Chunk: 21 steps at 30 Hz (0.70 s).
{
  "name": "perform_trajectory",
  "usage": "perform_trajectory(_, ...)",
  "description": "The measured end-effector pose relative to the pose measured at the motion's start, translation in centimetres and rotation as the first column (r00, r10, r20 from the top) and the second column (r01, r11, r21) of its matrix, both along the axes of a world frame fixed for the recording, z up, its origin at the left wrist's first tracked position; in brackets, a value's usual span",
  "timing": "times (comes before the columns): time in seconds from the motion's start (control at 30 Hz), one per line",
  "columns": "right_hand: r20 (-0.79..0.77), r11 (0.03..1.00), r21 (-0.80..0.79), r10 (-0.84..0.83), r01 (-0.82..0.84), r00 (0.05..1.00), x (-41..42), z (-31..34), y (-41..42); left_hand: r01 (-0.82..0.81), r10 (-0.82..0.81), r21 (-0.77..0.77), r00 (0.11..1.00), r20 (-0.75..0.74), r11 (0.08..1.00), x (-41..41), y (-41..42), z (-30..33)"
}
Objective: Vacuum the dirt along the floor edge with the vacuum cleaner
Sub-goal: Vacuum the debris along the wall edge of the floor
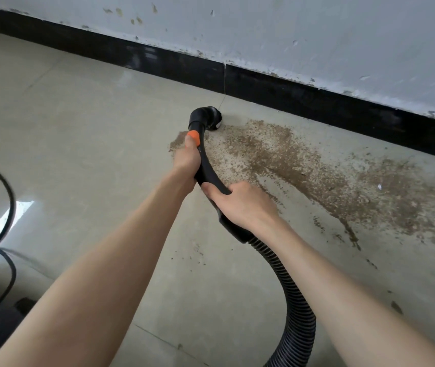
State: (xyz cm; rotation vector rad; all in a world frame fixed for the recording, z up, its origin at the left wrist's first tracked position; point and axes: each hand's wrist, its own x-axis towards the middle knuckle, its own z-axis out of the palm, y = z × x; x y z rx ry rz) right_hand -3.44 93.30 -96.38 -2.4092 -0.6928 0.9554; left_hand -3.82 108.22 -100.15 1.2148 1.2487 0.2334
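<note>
Head view. The ribbed hose (294, 300) is running out of frame at the bottom edge, so the vacuum body is not showing; a black cable (4, 192) is being cut off at the left edge. The brush nozzle (212, 118) is partly hiding behind the curved black handle tube (205, 165), and its bristles are hard to make out. The left hand (187, 161) is gripping the tube just below the orange collar (194, 137), thumb lying along it. The right hand (240, 205) is curling around the tube lower down, near the hose joint. The nozzle is resting on the floor (78, 115) beyond both hands, at the left end of the brown dirt (303, 165), near the black skirting (290, 91).
</note>
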Motion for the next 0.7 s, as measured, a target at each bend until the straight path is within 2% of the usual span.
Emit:
perform_trajectory(0.53,0.067,0.987,-0.029,-0.156,0.158,0.986,1.0,0.5,-3.6,0.156,-0.157,-0.043,0.987,-0.025,0.987,3.7,-4.0,0.4)
perform_trajectory(0.7,0.071,0.988,-0.034,-0.147,0.149,0.987,1.8,0.3,-3.2,0.181,-0.182,-0.044,0.983,-0.025,0.983,4.3,-3.9,0.8)
